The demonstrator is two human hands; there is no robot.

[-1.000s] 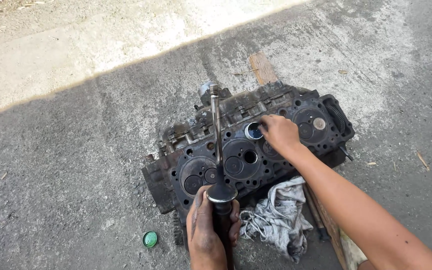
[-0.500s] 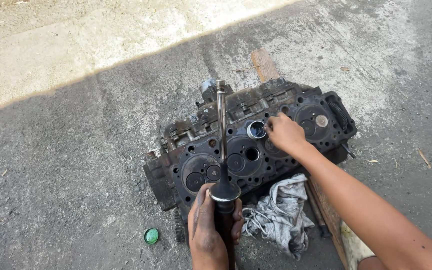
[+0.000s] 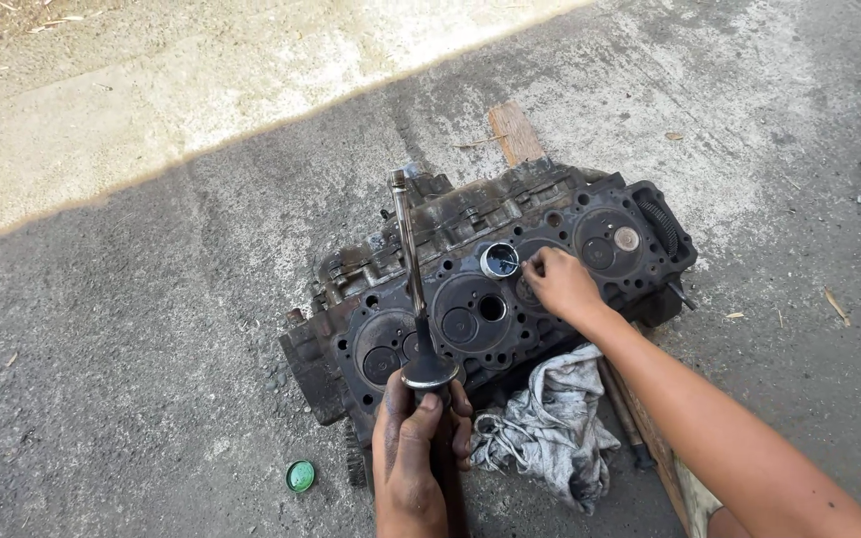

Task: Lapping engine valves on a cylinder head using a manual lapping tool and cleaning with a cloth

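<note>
Lying on rough concrete floor (image 3: pixel 132 329), cylinder head (image 3: pixel 510 289).

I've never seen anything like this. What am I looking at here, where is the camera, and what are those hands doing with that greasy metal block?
There is no machine at work here: these are a person's two bare hands, filmed by a camera worn on the head and looking down, so you see what that person sees.

On the concrete ground lies a dark, oily engine cylinder head, a metal block with round recesses and holes, partly resting on a wooden plank. A grey rag lies against its near side, and a small green cap sits on the ground to the left.

The left hand grips a dark handle with an engine valve on its end: a thin metal stem with a round disc, stem pointing away. The right hand reaches onto the block, fingers beside a small open round tin standing there.
</note>
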